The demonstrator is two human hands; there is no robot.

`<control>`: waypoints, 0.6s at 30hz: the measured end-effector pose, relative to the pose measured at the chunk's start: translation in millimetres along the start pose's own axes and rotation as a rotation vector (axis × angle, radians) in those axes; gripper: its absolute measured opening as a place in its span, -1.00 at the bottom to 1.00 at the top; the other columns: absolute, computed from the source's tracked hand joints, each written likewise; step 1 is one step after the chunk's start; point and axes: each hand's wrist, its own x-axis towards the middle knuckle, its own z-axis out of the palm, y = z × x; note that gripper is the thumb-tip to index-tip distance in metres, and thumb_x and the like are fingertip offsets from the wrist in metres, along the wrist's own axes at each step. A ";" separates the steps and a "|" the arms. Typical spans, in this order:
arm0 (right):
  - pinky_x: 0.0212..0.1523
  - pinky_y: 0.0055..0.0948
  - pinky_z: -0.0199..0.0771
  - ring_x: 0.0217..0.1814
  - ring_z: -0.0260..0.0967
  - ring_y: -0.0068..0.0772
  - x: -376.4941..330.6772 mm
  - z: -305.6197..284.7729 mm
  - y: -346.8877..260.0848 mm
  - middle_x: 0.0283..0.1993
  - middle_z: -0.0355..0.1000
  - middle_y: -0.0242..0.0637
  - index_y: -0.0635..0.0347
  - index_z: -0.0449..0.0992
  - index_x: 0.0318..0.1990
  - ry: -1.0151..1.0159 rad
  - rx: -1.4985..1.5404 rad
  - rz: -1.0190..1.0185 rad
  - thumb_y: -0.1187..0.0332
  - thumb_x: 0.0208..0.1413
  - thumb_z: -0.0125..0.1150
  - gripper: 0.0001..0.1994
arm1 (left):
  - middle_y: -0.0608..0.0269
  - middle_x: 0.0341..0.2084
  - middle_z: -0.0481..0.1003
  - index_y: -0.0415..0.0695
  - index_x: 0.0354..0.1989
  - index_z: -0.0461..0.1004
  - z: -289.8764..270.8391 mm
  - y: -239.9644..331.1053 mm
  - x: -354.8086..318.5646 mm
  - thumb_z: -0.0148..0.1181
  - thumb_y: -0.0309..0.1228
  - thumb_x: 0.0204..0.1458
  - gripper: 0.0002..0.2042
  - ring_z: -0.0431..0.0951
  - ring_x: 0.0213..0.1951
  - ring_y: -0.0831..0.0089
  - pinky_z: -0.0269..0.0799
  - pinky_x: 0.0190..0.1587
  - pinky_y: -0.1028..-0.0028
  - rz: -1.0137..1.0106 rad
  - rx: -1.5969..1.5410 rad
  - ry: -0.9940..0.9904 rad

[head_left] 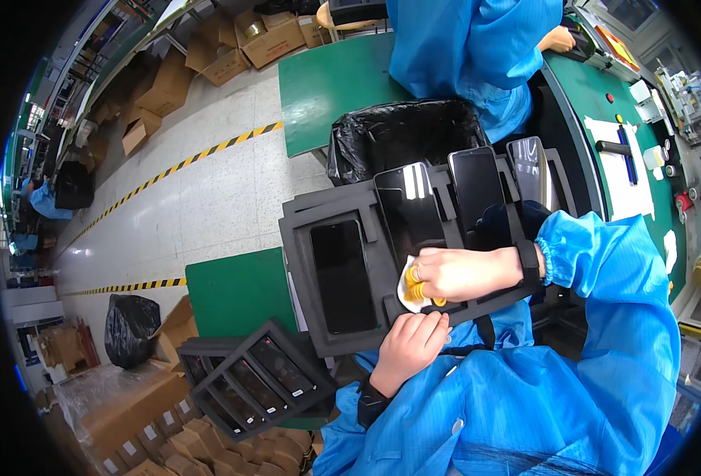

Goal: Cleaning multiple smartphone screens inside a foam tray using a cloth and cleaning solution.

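Black foam makes up the tray that spans the space in front of the person, and in the head view four dark-screened phones stand side by side in it. The second phone from the left is the one nearest the right hand: its near end reaches down to the bunched fingers, while the rest stretches away from the person, the far end leaning a little to the left. From that hand, then, the phone lies ahead and slightly left, with its long axis running outward rather than across. The right fingers, some in ribbed yellow finger covers, are curled down and gathered on a white cloth; the forearm comes in from the right, crossing the near part of the tray. The left hand is close to the person's body, at the tray's near edge, its fingers bent and just beside the cloth; whether it grips anything beneath them I cannot tell. The leftmost phone lies ahead and to the left of the left hand, apart from both hands, its long axis likewise pointing away from the person.
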 end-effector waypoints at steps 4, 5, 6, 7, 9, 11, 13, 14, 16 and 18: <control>-0.22 -0.23 0.39 -0.21 0.37 -0.04 4.5 -39.8 40.1 -0.29 0.43 -0.14 0.19 0.49 -0.15 0.251 -0.200 0.173 0.44 -0.14 0.24 -0.69 | 0.25 -0.33 0.49 -0.22 -0.29 0.53 0.7 2.6 1.0 0.26 -0.44 -0.08 -0.81 0.48 -0.30 0.40 0.42 -0.20 0.43 0.014 -0.021 0.020; -0.26 -0.20 0.37 -0.25 0.36 -0.01 15.1 -56.9 56.2 -0.32 0.41 -0.14 0.22 0.51 -0.25 0.459 -0.218 0.158 0.51 -0.16 0.21 -0.77 | 0.25 -0.32 0.49 -0.22 -0.29 0.54 0.5 2.4 1.1 0.26 -0.45 -0.09 -0.82 0.48 -0.29 0.40 0.42 -0.19 0.42 0.009 -0.048 0.030; -0.26 -0.20 0.39 -0.24 0.36 -0.01 17.5 -66.2 71.1 -0.32 0.41 -0.14 0.24 0.52 -0.25 0.410 -0.285 0.326 0.53 -0.15 0.22 -0.77 | 0.25 -0.32 0.49 -0.22 -0.29 0.54 -0.3 2.4 0.4 0.26 -0.45 -0.09 -0.82 0.48 -0.29 0.40 0.42 -0.19 0.42 0.006 -0.042 0.033; -0.27 -0.21 0.40 -0.25 0.37 0.00 18.8 -67.3 79.5 -0.34 0.40 -0.13 0.27 0.52 -0.27 0.440 -0.248 0.318 0.56 -0.16 0.20 -0.79 | 0.24 -0.32 0.49 -0.22 -0.29 0.54 -0.2 2.7 -0.6 0.26 -0.45 -0.09 -0.82 0.48 -0.29 0.39 0.42 -0.18 0.42 -0.003 -0.047 0.032; -0.29 -0.22 0.41 -0.25 0.37 -0.02 18.0 -60.0 82.6 -0.34 0.39 -0.11 0.30 0.52 -0.28 0.387 -0.207 0.344 0.57 -0.17 0.20 -0.79 | 0.24 -0.31 0.50 -0.21 -0.29 0.54 0.8 1.7 -2.0 0.26 -0.45 -0.10 -0.82 0.48 -0.29 0.39 0.42 -0.18 0.43 -0.004 -0.052 0.030; -0.18 -0.20 0.35 -0.29 0.35 0.00 7.9 -50.4 63.4 -0.37 0.40 -0.09 0.25 0.53 -0.35 0.385 -0.344 0.240 0.53 -0.22 0.22 -0.81 | 0.24 -0.31 0.50 -0.20 -0.29 0.55 2.3 1.5 -4.0 0.27 -0.43 -0.11 -0.81 0.48 -0.29 0.39 0.42 -0.16 0.42 -0.015 -0.049 0.023; -0.08 -0.20 0.36 -0.14 0.33 0.00 -12.2 -35.8 41.7 -0.24 0.41 -0.09 0.23 0.53 -0.20 0.195 -0.224 0.301 0.53 -0.24 0.24 -0.68 | 0.24 -0.31 0.50 -0.20 -0.29 0.55 1.9 2.6 -4.1 0.27 -0.43 -0.11 -0.81 0.48 -0.29 0.39 0.42 -0.16 0.42 -0.012 -0.037 0.025; -0.09 -0.19 0.36 -0.14 0.33 -0.02 -24.3 -25.9 30.2 -0.24 0.41 -0.09 0.24 0.54 -0.22 0.061 -0.182 0.269 0.52 -0.24 0.23 -0.70 | 0.24 -0.31 0.50 -0.19 -0.29 0.55 2.5 2.3 -3.4 0.27 -0.43 -0.11 -0.81 0.48 -0.29 0.39 0.42 -0.16 0.42 -0.005 -0.027 0.026; -0.10 -0.19 0.36 -0.15 0.34 -0.05 -36.8 -14.3 4.6 -0.24 0.42 -0.10 0.25 0.55 -0.28 -0.206 -0.094 0.208 0.50 -0.25 0.23 -0.74 | 0.24 -0.31 0.50 -0.19 -0.28 0.55 1.3 2.7 -3.4 0.27 -0.43 -0.11 -0.80 0.48 -0.29 0.39 0.41 -0.16 0.42 -0.009 -0.021 0.022; -0.12 -0.21 0.36 -0.19 0.36 -0.07 -42.8 -13.0 -18.2 -0.33 0.41 -0.10 0.29 0.53 -0.41 -0.204 0.021 0.143 0.48 -0.25 0.22 -0.84 | 0.24 -0.30 0.50 -0.19 -0.28 0.55 -2.6 3.3 -4.1 0.27 -0.43 -0.11 -0.80 0.48 -0.28 0.39 0.41 -0.16 0.41 -0.014 -0.015 0.017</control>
